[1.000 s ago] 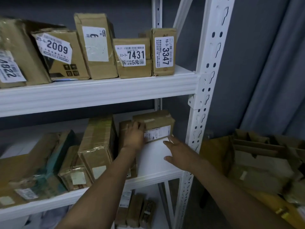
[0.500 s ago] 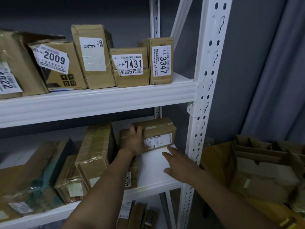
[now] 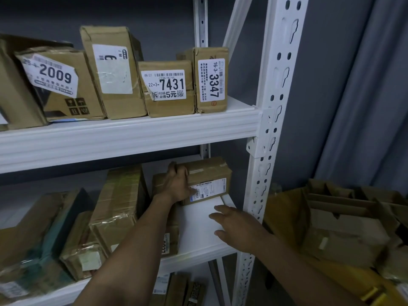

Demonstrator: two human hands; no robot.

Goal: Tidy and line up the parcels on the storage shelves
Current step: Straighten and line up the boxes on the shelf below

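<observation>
My left hand (image 3: 177,184) grips the left end of a small brown parcel (image 3: 209,177) with a white label, at the back right of the middle shelf (image 3: 198,221). My right hand (image 3: 234,226) hovers with fingers spread over the bare white shelf surface in front of that parcel, holding nothing. Left of it on the same shelf stand a narrow parcel (image 3: 167,237) under my left forearm, a tall taped parcel (image 3: 119,208) and a smaller one (image 3: 81,248). On the upper shelf (image 3: 132,138) parcels stand in a row: 2009 (image 3: 59,85), a tall box (image 3: 112,71), 7431 (image 3: 167,89) and 3347 (image 3: 212,80).
The white perforated upright (image 3: 271,120) borders the shelf on the right. Beyond it are flattened cardboard boxes (image 3: 344,219) on a yellow bin, with a grey curtain behind. More parcels (image 3: 183,290) lie on the shelf below. A teal wrapped parcel (image 3: 37,246) sits at far left.
My left hand has stayed on the small parcel's left end. My right hand has drawn back from the parcel toward the shelf's front edge. The camera has tilted down a little.
</observation>
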